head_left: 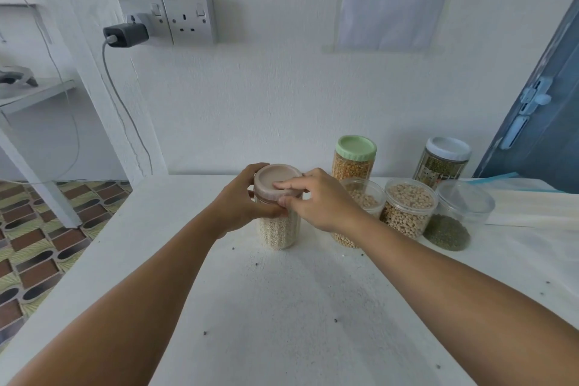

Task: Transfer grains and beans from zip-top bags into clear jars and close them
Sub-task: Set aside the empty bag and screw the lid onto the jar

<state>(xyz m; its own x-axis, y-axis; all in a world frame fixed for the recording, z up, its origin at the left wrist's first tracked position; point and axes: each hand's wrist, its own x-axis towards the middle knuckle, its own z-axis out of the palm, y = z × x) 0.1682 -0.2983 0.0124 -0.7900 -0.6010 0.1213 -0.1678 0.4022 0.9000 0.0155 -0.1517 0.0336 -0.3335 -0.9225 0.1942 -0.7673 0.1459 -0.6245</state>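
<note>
A clear jar [277, 230] of pale grain stood upright on the white table [282, 307], near its far edge and a little left of the other containers. A beige lid [275, 182] sat on top of it. The left hand [241, 200] wrapped round the jar's neck just under the lid, fingers curled at the far side and thumb across the front. The right hand [316, 197] gripped the lid from the right, with fingers laid over its top and thumb pressed against its near rim, touching the left thumb.

Just right of this jar, partly hidden by the right hand, was a low tub [363, 197] of tan beans. Beside that stood a second open tub [409, 208] filled with pale round beans, and further right a third tub [454, 219] holding dark green beans at its bottom. Behind them, against the wall, a tall jar with a green lid [355, 157] held yellow kernels, and a tall jar with a white lid [443, 161] held dark green beans. A few stray dark specks lay scattered on the table. On the wall above, a black charger [125, 34] sat plugged into a socket [169, 20].
</note>
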